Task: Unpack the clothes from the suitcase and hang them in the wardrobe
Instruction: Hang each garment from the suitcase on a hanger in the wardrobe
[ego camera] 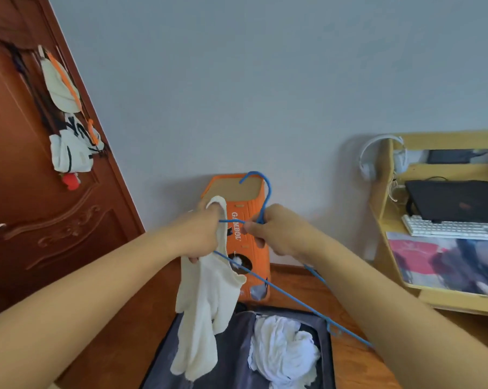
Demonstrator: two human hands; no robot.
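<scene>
Door (26, 192) fills the 9 to 11 o'clock side; cream and white bags (68, 130) hang on it, with a red item at their bottom edge.

Left hand (200, 234), just left of centre: fingers curled round a cream top (203, 313), gripping it near 1 strap. The strap loops up over the hand; the rest hangs down toward 6 o'clock, its lower edge in front of the suitcase (231, 360).

Blue hanger (265, 197) at centre: hook up at 12 o'clock, in front of an orange box (248, 248) marked GAMBOL. 1 hanger arm runs left to the left hand and touches the top there; a long bar slants down toward 5 o'clock, passing under the right forearm.

Right hand (279, 231), just right of centre: fingers and thumb pinch the hanger's neck, just below the hook. The 2 hands are near each other, not touching.

Suitcase at 6 o'clock, open on the wood floor (125, 318), dark lining showing. White clothes (284, 349) lie crumpled inside, right of the hanging top.

Desk (391, 220) at 3 o'clock: white headphones (371, 161) hang on its near upright; a black laptop (456, 200), white keyboard (447, 227) and printed mat (439, 259) lie on it.
</scene>
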